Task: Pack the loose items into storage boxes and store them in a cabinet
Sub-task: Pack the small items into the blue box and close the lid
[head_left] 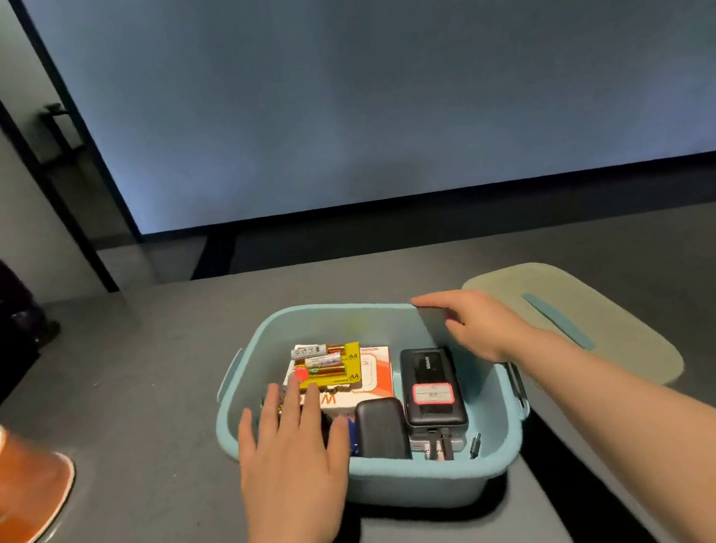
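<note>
Here my right hand [472, 324] gripped a grey slab [433, 323] upright against the box [421, 486] wall; left hand [294, 457] flat, fingers straight; lid [581, 319] just right.

Left hand [291, 453] reaches forward palm down, fingers straight and spread. Right hand [474, 324], forearm extended, curls its fingers, pinching something flat.

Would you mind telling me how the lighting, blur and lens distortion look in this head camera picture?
Head view: dim room, lit mostly by the large pale screen; wide-angle bending tilts the door frame; the orange paper cup at the left edge is smeared by blur; the blue storage box throws a dark shadow toward the viewer; battery pack print stays readable.
</note>
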A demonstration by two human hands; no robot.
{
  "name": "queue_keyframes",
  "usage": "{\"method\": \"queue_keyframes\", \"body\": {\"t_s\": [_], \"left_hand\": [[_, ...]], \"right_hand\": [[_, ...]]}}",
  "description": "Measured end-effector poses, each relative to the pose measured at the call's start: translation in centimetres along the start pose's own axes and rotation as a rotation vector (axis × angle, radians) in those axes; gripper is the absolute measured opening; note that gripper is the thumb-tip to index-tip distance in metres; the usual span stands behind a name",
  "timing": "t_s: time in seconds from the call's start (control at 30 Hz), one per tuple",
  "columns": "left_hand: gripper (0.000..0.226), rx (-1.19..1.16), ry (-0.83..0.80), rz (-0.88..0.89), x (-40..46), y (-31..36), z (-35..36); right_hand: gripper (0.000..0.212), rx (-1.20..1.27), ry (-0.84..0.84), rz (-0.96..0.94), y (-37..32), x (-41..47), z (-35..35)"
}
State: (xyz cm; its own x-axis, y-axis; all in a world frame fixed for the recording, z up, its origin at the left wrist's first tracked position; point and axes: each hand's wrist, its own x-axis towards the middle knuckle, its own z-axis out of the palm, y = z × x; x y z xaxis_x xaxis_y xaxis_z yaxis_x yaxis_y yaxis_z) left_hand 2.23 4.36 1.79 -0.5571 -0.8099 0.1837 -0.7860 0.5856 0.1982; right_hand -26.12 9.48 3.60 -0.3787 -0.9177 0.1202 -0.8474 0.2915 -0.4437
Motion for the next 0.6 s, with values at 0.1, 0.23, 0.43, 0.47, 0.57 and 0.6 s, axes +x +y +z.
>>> {"method": "queue_keyframes", "body": {"t_s": [0.1,0.23,0.43,0.47,0.57,0.6], "left_hand": [[0.062,0.001,0.068,-0.046,-0.4,0.9,0.4],[0.073,0.004,0.037,-0.062,-0.2,1.7,0.2],[0.082,0.126,-0.031,-0.051,0.1,2.2,0.4],[0.082,0.13,-0.038,-0.05,0.2,2.6,0.4],[0.058,0.049,-0.003,-0.066,0.8,4.3,0.3],[0.051,0.004,0.004,-0.057,1.1,4.7,0.2]], "right_hand": [[0.046,-0.148,0.113,-0.036,-1.2,1.9,0.0],[0.048,0.018,0.327,0.064,-3.0,-1.7,0.5],[0.048,0.218,0.308,0.119,-4.5,-11.4,4.7],[0.048,0.225,0.297,0.129,-4.2,-10.9,4.3],[0.049,0.257,0.25,0.146,-3.3,-8.8,2.4],[0.047,0.278,0.242,0.13,-2.8,-8.6,2.2]]}}
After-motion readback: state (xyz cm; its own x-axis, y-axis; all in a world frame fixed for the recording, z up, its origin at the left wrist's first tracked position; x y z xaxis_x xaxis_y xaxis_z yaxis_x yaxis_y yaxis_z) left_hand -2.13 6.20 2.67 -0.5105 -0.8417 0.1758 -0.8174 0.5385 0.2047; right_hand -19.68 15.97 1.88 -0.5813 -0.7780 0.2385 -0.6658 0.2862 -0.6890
